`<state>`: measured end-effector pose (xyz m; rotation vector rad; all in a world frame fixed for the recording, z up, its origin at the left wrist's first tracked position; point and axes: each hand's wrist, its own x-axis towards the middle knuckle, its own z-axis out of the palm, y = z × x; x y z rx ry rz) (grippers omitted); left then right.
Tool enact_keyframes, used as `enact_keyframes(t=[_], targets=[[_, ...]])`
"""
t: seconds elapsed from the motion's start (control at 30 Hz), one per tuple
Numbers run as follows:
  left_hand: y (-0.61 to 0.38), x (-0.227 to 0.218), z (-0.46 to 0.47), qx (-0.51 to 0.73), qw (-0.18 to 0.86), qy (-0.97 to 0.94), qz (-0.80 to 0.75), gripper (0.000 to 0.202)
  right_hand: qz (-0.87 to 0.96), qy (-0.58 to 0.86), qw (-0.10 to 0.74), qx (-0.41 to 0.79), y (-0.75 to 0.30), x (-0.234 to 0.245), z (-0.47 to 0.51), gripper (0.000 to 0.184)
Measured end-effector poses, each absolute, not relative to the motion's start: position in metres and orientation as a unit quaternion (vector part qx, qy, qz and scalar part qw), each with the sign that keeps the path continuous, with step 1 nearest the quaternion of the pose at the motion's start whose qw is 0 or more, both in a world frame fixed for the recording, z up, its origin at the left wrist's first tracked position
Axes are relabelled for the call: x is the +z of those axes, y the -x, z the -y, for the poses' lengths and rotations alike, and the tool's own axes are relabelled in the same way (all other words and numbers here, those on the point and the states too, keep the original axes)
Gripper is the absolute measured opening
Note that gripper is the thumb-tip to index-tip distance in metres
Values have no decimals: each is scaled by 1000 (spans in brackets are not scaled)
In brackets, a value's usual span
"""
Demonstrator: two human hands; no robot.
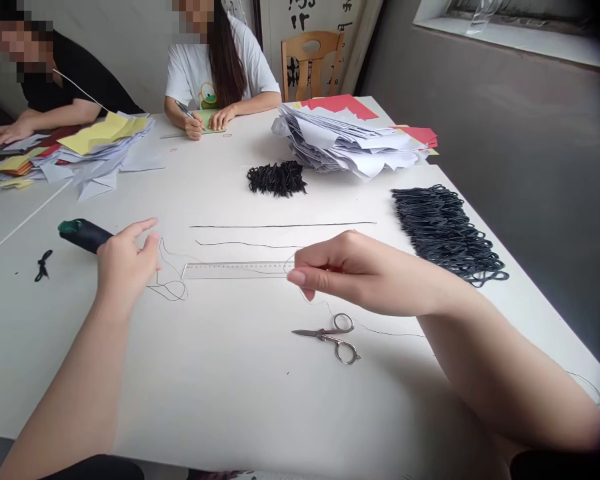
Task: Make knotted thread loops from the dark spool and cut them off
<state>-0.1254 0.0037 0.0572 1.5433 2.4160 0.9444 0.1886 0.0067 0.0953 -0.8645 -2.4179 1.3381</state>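
Black thread (390, 333), seemingly limp and light, was pinched at the ruler's (237, 269) right end by the right hand (350, 270), with the left hand (125, 263) half-open by its left end.

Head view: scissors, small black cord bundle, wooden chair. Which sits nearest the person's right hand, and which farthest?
1. scissors, just on the near side of the right hand.
2. small black cord bundle, farther off, beyond the hand.
3. wooden chair, farthest, at the back.

A craft workroom: shared white table (240, 400) heaped with paper stacks (350, 137), cord bundles (443, 227), scissors (333, 337).
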Motion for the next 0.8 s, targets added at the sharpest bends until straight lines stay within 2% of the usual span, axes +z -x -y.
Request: enact_keyframes(t=[0.03, 0.07, 0.13, 0.2, 0.23, 0.27, 0.33, 0.4, 0.47, 0.5, 0.57, 0.63, 0.7, 0.77, 0.8], targets=[[116, 56, 1, 322, 107, -526, -780, 39, 826, 302, 112, 463, -185, 91, -7, 38], [103, 54, 7, 338, 196, -549, -738, 43, 823, 305, 98, 469, -180, 85, -6, 38], [75, 50, 21, 294, 418, -614, -602, 48, 818, 301, 72, 486, -170, 73, -5, 37], [55, 47, 29, 196, 542, -629, -522, 35, 814, 292, 59, 498, -164, 65, -5, 36], [53, 47, 30, 166, 566, -625, -511, 26, 815, 291, 58, 498, -163, 63, -4, 36], [57, 47, 29, 167, 560, -617, -528, 23, 817, 292, 60, 493, -164, 64, -5, 37], [81, 49, 18, 245, 469, -590, -609, 25, 825, 304, 73, 472, -170, 70, -6, 37], [117, 49, 4, 321, 295, -554, -709, 27, 827, 321, 89, 454, -177, 78, -9, 39], [150, 48, -9, 272, 101, -531, -796, 26, 826, 331, 90, 448, -182, 84, -11, 40], [160, 47, -12, 231, 46, -540, -808, 24, 827, 331, 83, 447, -182, 85, -11, 39], [163, 46, -12, 213, 1, -566, -797, 24, 832, 327, 57, 444, -179, 82, -10, 39], [142, 46, -3, 268, 19, -606, -748, 36, 836, 323, 36, 442, -172, 74, -8, 39], [107, 46, 12, 310, 177, -624, -696, 45, 839, 319, 31, 439, -164, 63, -5, 39], [73, 41, 26, 267, 425, -654, -567, 58, 842, 323, 29, 430, -157, 53, -3, 38], [60, 36, 31, 241, 508, -649, -513, 57, 845, 327, 22, 424, -154, 49, -3, 37]])
